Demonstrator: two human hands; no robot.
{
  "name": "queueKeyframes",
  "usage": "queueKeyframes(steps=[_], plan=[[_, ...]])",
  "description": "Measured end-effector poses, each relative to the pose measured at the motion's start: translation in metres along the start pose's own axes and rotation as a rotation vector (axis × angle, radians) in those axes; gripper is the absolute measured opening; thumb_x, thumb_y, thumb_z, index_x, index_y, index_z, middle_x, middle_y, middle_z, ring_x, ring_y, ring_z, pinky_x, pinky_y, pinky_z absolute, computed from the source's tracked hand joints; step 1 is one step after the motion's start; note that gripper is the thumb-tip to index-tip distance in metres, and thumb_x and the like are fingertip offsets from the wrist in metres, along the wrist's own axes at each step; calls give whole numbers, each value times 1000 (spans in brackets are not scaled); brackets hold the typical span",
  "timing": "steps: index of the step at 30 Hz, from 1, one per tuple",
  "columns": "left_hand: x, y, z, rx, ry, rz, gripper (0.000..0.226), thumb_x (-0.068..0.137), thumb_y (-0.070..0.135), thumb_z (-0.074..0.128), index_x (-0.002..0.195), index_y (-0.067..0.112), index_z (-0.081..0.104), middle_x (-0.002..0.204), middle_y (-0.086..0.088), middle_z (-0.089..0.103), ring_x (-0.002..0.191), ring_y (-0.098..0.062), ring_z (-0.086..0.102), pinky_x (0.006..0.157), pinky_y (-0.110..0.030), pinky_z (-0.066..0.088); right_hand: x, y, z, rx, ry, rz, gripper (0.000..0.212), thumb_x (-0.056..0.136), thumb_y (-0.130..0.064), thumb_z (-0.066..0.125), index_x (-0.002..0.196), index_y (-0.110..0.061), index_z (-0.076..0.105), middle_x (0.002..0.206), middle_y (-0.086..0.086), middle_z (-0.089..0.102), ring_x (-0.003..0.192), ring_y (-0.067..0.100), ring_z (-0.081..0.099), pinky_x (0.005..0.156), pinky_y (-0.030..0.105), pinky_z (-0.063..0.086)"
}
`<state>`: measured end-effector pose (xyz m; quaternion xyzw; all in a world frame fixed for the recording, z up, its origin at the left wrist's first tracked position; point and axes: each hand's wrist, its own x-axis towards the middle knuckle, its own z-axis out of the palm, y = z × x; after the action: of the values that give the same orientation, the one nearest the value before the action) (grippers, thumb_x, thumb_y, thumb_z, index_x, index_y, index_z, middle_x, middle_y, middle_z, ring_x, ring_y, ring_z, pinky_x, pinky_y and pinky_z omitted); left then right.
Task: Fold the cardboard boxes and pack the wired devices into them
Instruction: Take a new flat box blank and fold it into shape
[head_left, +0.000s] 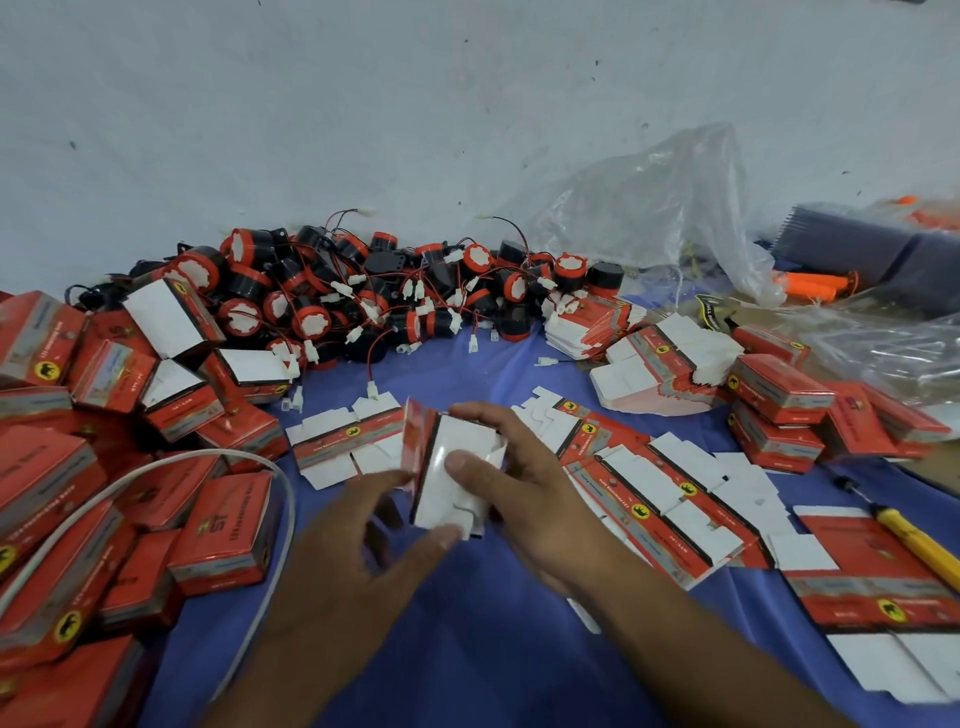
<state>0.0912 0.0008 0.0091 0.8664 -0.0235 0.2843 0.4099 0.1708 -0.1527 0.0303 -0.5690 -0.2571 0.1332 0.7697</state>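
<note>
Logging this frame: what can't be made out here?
Head view only.
The box: the right hand covers its flaps; how far folded is unclear.
The left hand: fingers motion-blurred; grip uncertain.
The pile of wired devices: front ones hide rear ones; no count possible.
Print on the closed boxes: too small, blurred.
The yellow tool: cut off by the right edge.

Head view, down over close hands (452, 514)
</note>
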Motion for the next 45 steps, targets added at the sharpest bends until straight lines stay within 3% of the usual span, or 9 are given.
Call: queueKeyframes(steps=[3, 5, 10, 15, 18, 22, 25, 38, 45], plan=[[2, -6, -2, 52, 8, 291, 89, 74, 59, 70, 149, 42, 26, 153, 19, 27, 143, -7, 29, 110, -11, 26, -4, -3, -3, -81, -135, 132, 30, 90, -22, 70, 119, -30, 65, 113, 5, 68, 106, 22, 65, 84, 35, 56], [1, -7, -2, 148, -92, 419, 93, 78, 59, 69, 154, 29, 25, 162, 0, 16, 150, -20, 17, 118, -19, 21, -8, -2, -1, -137, -201, 180, 35, 91, -27, 72, 125, -30, 61, 121, 10, 66, 115, 29, 64, 95, 43, 56], [1, -3, -4, 151, 28, 446, 69, 76, 48, 72, 134, 17, 50, 136, -5, 46, 132, -17, 43, 110, -29, 37, -12, -8, 3, -256, -196, 172, 42, 90, -36, 72, 130, -32, 58, 122, -2, 69, 113, 17, 67, 95, 40, 57], [0, -1, -11, 174, -96, 362, 84, 71, 71, 68, 138, 27, 43, 140, 0, 40, 135, -13, 37, 108, -29, 35, -13, -14, 7, -323, -233, 111, 33, 98, -33, 65, 130, -37, 59, 123, -6, 68, 115, 15, 65, 97, 32, 55], [2, 0, -12, 199, -51, 394, 66, 80, 55, 65, 135, 24, 46, 137, 3, 44, 131, -15, 41, 104, -40, 41, -14, -15, 7, -319, -256, 113, 32, 99, -34, 62, 128, -46, 54, 125, -12, 67, 118, 7, 63, 95, 25, 53], [3, 3, -11, 173, 3, 362, 60, 77, 46, 67, 130, 25, 50, 133, 4, 44, 127, -15, 43, 104, -37, 39, -15, -16, 10, -268, -308, 139, 44, 103, -31, 54, 137, -52, 38, 126, -29, 63, 121, -7, 57, 94, 16, 50], [3, 4, -10, 179, 21, 363, 59, 74, 43, 69, 128, 22, 54, 131, 4, 45, 125, -15, 44, 101, -39, 41, -16, -17, 13, -240, -302, 125, 46, 102, -25, 57, 126, -62, 47, 121, -22, 66, 115, -3, 61, 91, 21, 54], [3, -5, -7, 255, 36, 400, 66, 77, 45, 69, 131, 10, 53, 130, -7, 50, 124, -20, 47, 99, -46, 44, -15, 1, 20, -234, -199, 102, 54, 102, -7, 53, 133, -51, 46, 125, -28, 64, 124, -1, 56, 100, 17, 46], [2, -3, -6, 244, 56, 446, 65, 78, 44, 69, 131, 10, 53, 131, -6, 50, 124, -21, 48, 98, -48, 45, -17, 11, 19, -292, -156, 77, 50, 102, -13, 50, 135, -49, 41, 123, -39, 59, 121, -13, 52, 96, 8, 42]])
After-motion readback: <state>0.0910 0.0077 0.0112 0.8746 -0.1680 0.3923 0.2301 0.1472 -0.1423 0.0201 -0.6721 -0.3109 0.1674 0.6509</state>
